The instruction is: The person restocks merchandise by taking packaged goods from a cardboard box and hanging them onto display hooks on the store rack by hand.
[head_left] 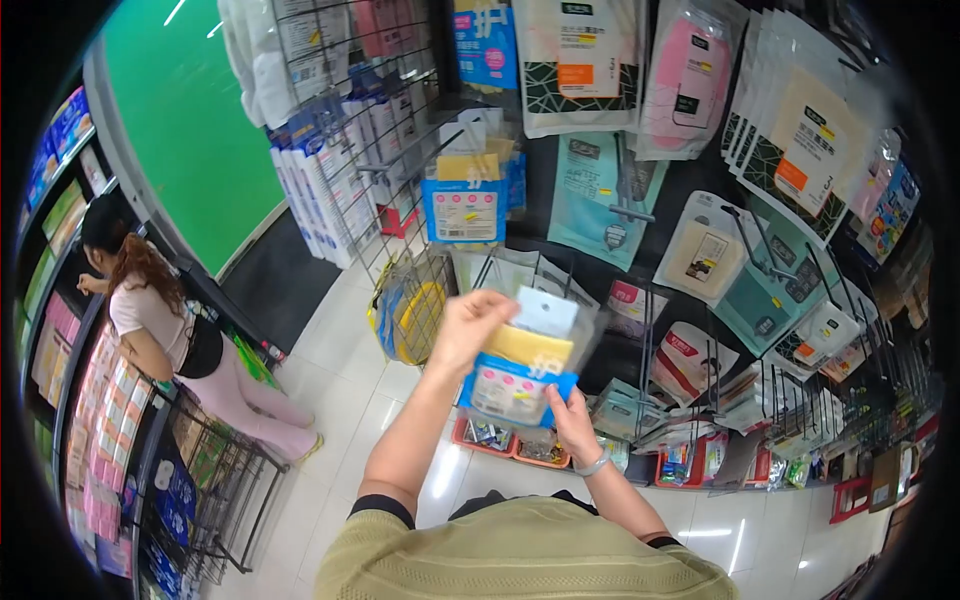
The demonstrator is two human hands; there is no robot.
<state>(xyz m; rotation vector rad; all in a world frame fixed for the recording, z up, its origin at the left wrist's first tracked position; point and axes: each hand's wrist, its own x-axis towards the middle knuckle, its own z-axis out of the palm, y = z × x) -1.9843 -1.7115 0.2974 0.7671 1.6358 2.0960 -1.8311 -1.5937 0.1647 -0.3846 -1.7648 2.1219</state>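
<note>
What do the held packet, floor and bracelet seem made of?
Held packet: likely plastic film, perhaps glossy, from its clear margin. Floor: glossy tile, perhaps ceramic; joints and reflections show. Bracelet: pale, smooth; metal or stone, too small to tell.

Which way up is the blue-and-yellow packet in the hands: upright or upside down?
Upright: on the packet, the pale header tab is at the top, above the blue label.

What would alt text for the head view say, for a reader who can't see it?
A person's left hand and right hand hold a blue-and-yellow packet in front of a shop display of hanging packages. At the picture's left, another person stands beside stocked shelves.
</note>
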